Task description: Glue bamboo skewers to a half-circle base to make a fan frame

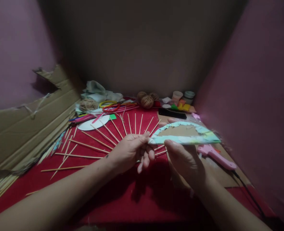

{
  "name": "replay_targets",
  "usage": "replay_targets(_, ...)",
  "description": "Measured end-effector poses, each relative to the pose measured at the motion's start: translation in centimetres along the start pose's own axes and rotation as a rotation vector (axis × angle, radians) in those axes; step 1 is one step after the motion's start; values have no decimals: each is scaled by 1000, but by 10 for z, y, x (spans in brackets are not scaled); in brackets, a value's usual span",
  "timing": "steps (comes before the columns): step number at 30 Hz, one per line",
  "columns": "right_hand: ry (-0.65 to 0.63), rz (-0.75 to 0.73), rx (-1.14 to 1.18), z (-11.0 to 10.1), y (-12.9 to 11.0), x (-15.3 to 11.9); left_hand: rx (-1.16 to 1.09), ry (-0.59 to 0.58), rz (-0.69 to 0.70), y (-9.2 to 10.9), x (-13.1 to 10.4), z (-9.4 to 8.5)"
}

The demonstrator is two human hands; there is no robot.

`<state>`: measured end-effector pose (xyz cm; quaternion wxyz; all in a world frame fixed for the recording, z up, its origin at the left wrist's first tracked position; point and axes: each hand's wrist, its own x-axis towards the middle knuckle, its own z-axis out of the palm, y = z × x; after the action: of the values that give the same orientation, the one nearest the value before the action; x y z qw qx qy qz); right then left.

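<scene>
A half-round frame wrapped in pale green and yellow fabric (pixel 180 140) is held up level in front of me, its middle hollow. My left hand (pixel 129 149) pinches the frame's left corner between thumb and finger, the other fingers curled below. My right hand (pixel 186 162) grips the straight near edge, thumb on top and fingertips showing behind the curved side. Under both hands, thin wooden sticks (pixel 94 147) spread like a fan on the red cloth (pixel 122 205); my left hand hides where many of them meet.
A pink glue gun (pixel 216 157) with a black cord lies on cardboard (pixel 219 175) at right. Along the back are twine balls (pixel 147 101), scissors (pixel 110 106), small pots (pixel 177 95) and a white oval (pixel 94 123). Folded cardboard (pixel 31 125) leans at left.
</scene>
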<state>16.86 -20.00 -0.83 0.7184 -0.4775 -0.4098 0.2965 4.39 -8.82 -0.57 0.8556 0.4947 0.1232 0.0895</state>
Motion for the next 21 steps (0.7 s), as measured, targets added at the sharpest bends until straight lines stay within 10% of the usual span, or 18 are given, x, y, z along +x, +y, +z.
replay_targets(8,-46,122,435,-7,6,0,-35,-148,-18,6,-3,-3)
replay_targets(21,-92,82,354,-15,9,0,76,-93,-85,-4,-5,-3)
